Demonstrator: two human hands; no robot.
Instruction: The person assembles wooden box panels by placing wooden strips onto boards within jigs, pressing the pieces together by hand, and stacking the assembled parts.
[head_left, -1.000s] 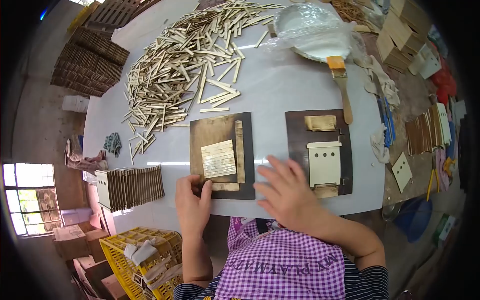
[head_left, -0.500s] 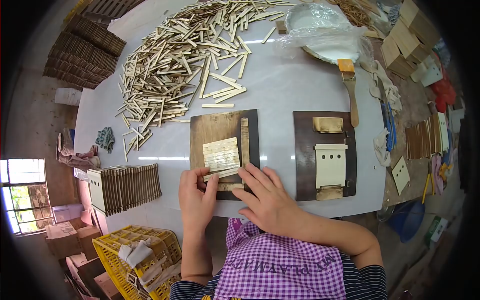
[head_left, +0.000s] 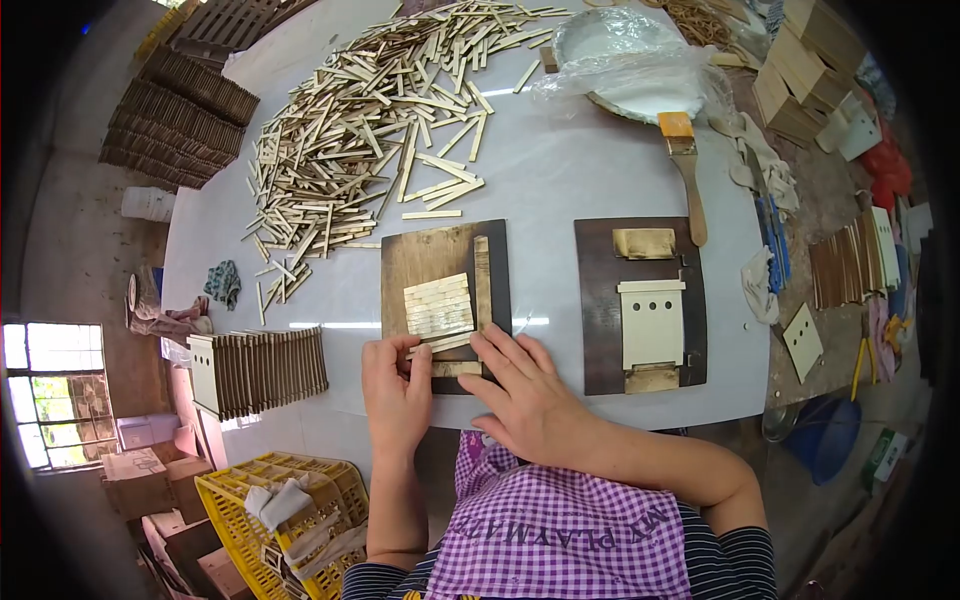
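Observation:
A wooden board [head_left: 430, 255] with a raised strip along its right side lies in front of me. Several pale wooden strips [head_left: 438, 303] sit side by side on it as a small slatted panel, slightly tilted. My left hand [head_left: 397, 400] pinches the left end of the lowest wooden strip [head_left: 445, 343] between thumb and fingers. My right hand [head_left: 528, 390] lies with fingers spread over the board's lower right corner, its fingertips at that strip's right end.
Loose wooden strips [head_left: 330, 160] are heaped at the back left. To the right, a dark board [head_left: 597, 300] holds a pale panel [head_left: 650, 335] with three holes. Behind it are a brush [head_left: 690, 180] and a plastic-covered basin [head_left: 640, 95]. Slatted panels [head_left: 270, 372] stand at the left.
The camera view has shifted slightly. Both hands keep nearly the same pose at the lowest strip, and I see no clear movement of the strips.

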